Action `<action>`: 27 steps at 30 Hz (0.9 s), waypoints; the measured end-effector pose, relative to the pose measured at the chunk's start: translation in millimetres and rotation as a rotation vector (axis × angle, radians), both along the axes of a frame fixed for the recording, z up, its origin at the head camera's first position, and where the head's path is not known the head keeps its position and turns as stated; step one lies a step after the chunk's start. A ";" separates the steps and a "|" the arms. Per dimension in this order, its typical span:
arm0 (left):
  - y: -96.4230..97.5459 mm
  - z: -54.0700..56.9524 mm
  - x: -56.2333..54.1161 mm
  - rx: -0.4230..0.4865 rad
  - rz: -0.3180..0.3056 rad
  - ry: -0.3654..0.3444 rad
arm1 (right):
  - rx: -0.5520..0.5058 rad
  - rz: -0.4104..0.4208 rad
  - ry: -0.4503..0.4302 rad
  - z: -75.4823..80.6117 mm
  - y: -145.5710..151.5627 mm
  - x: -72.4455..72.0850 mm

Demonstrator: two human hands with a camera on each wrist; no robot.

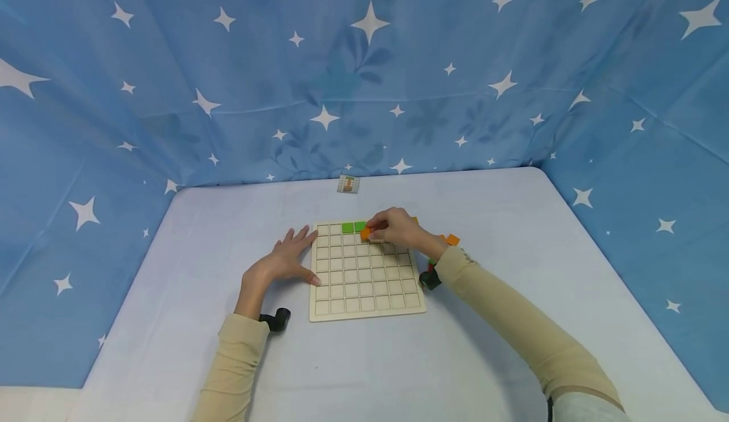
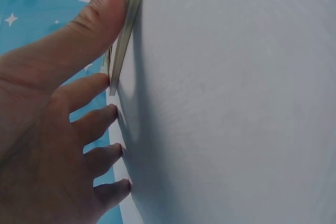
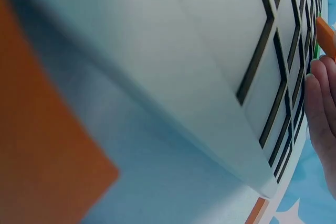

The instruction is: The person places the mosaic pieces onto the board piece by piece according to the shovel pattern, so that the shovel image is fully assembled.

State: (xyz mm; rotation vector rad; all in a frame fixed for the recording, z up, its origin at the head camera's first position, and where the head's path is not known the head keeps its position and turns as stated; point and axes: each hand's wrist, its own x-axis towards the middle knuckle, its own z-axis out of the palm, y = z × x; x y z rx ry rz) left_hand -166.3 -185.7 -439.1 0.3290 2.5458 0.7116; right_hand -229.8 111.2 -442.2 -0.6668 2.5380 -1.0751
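A pale wooden board (image 1: 359,276) with a grid of square cells lies flat on the table. Two green square tiles (image 1: 347,228) fill neighbouring cells in its far row. My right hand (image 1: 398,227) pinches an orange square tile (image 1: 365,234) between thumb and fingers, over the far part of the grid just nearer than the green tiles. The right wrist view also shows this orange tile (image 3: 325,36) at the fingertips. With fingers spread, my left hand (image 1: 285,259) rests at the board's left side, thumb and index finger at its edge.
Several loose tiles (image 1: 452,240), orange, green and red, lie right of the board, partly hidden by the right forearm. A small patterned card (image 1: 348,184) lies near the table's back edge. A blue star-patterned curtain (image 1: 324,55) surrounds the white table (image 1: 364,371).
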 end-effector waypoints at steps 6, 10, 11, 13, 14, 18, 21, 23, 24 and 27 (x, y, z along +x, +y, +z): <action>0.6 -2.0 -0.9 -0.001 0.002 -0.001 | 0.026 0.029 0.014 -3.4 -2.3 -2.9; 1.5 -2.5 -0.1 -0.001 -0.002 -0.004 | 0.036 0.052 0.019 -5.1 -4.4 -2.7; 1.6 -2.6 0.0 -0.002 -0.003 -0.006 | 0.038 0.058 0.020 -5.7 -5.2 -2.5; 1.4 -2.6 0.0 -0.003 -0.003 -0.013 | 0.043 0.063 0.024 -6.8 -6.8 -2.4; 1.7 -2.3 -0.4 -0.001 0.000 -0.018 | 0.045 0.061 0.027 -7.1 -7.4 -2.5; 2.5 0.7 -1.2 -0.003 0.003 -0.015 | 0.053 0.055 0.045 -7.4 -9.6 -3.0; 2.2 2.5 -1.7 -0.006 0.001 -0.011 | 0.069 0.063 0.077 -6.5 -10.7 -2.9; 1.8 2.9 -2.0 -0.006 0.001 -0.012 | 0.085 0.088 0.116 -5.6 -11.4 -2.5; 1.4 2.8 -2.3 -0.006 0.003 -0.013 | 0.096 0.102 0.144 -5.2 -11.8 -2.5; 0.3 1.4 -2.8 -0.005 0.007 -0.008 | 0.127 0.141 0.207 -4.2 -13.5 -2.7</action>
